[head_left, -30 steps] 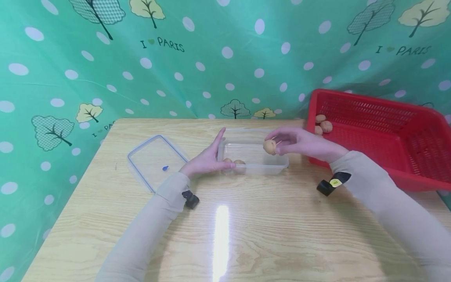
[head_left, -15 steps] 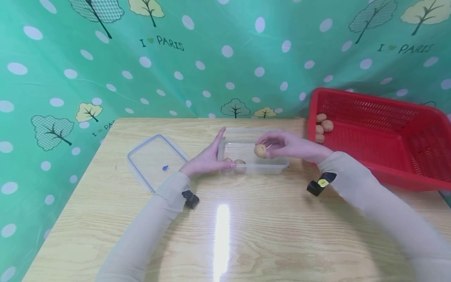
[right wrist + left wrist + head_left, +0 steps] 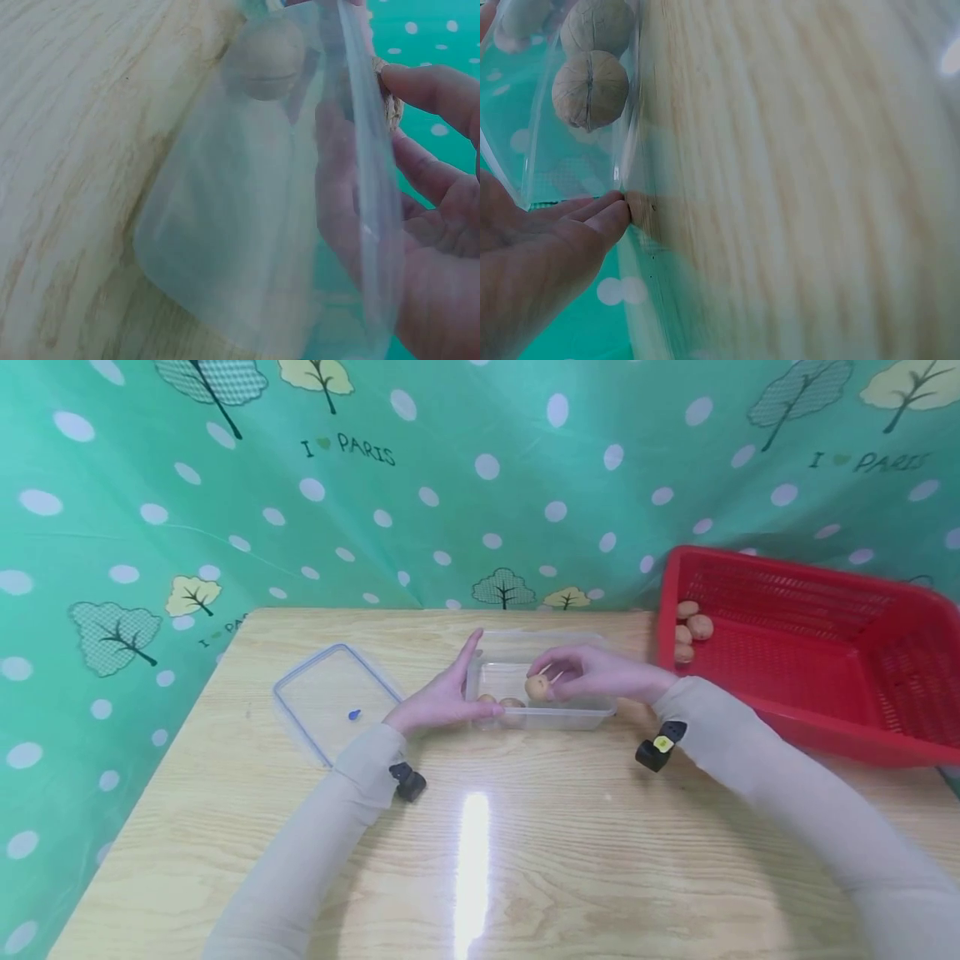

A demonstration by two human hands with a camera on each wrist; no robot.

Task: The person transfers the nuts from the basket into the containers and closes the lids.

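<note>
Right hand [image 3: 592,672] pinching wrinkled round walnut [image 3: 536,687], clear plastic container [image 3: 558,717]

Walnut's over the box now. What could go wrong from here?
1. The right hand pinches the round tan walnut only at the fingertips above the clear plastic box; it may slip and bounce out.
2. The left hand rests flat against the box's wall, so a bump could slide it.

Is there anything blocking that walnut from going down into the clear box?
Nothing visible does. The right hand pinches the walnut over the open clear box; its lid lies apart on the table. Two walnuts sit at the near left corner, where the left hand touches the wall.
</note>
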